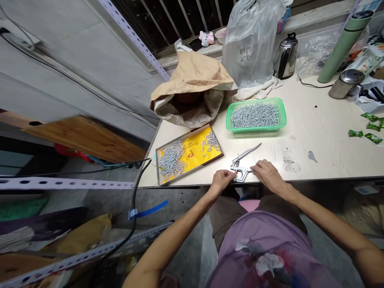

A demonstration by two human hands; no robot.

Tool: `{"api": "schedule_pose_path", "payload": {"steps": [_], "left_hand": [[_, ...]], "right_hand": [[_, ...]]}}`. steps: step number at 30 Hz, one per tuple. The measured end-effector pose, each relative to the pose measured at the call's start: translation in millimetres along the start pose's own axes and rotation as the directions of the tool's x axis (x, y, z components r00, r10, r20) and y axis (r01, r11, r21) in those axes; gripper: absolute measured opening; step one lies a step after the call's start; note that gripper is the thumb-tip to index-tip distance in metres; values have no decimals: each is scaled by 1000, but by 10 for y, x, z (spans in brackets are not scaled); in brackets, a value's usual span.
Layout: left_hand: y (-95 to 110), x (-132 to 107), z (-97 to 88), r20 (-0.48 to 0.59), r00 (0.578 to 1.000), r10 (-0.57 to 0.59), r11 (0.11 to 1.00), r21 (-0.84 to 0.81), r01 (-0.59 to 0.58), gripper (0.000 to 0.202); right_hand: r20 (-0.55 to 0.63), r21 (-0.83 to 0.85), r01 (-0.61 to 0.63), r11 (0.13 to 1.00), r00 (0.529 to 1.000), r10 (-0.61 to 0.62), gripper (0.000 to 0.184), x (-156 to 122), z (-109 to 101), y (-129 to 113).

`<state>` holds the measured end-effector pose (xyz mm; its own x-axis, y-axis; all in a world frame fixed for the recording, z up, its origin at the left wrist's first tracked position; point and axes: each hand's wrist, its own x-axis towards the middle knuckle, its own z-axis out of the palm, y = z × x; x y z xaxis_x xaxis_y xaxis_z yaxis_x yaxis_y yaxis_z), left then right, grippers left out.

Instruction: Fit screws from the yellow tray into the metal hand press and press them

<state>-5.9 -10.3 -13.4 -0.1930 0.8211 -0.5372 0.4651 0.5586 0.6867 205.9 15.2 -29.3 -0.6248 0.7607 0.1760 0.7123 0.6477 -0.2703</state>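
Pale surface (300, 136), pliers (244, 171) at its near edge!

Right hand (267, 174) grips one handle; left hand (222, 182) meets the head, its hold impossible to tell. Left and beyond, metal pins (172, 160) fill a tray (194, 158); farther, a green basket (255, 129) brims, then a paper bag (195, 76) gapes.

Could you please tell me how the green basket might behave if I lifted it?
The green basket is probably heavy for its size, holding so many small metallic-looking pieces. Its thin-looking plastic may flex, and loose pieces could spill if tipped.
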Motion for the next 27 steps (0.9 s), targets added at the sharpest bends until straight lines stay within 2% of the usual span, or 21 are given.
{"api": "schedule_pose_path", "payload": {"steps": [6,10,15,18,22,27], "left_hand": [[48,22,-41,111,987,-116,992,-36,120,25],[66,42,-57,132,984,-123,992,-17,127,24],[66,54,-61,152,982,-109,994,9,109,23],[54,59,-56,162,982,-100,995,4,100,25],[33,71,-46,160,983,-92,996,4,93,28],[17,29,-63,121,989,-82,992,107,69,28]], "right_hand": [[42,-21,-30,999,999,30,21,14,-17,-35],[116,34,-6,999,993,2,23,77,-89,38],[219,-9,62,998,974,-58,91,309,-154,272],[289,-30,84,996,955,-72,102,463,-185,358],[326,-55,106,993,942,-83,98,582,-267,340],[359,-74,64,995,933,-33,58,559,-364,225]]}}
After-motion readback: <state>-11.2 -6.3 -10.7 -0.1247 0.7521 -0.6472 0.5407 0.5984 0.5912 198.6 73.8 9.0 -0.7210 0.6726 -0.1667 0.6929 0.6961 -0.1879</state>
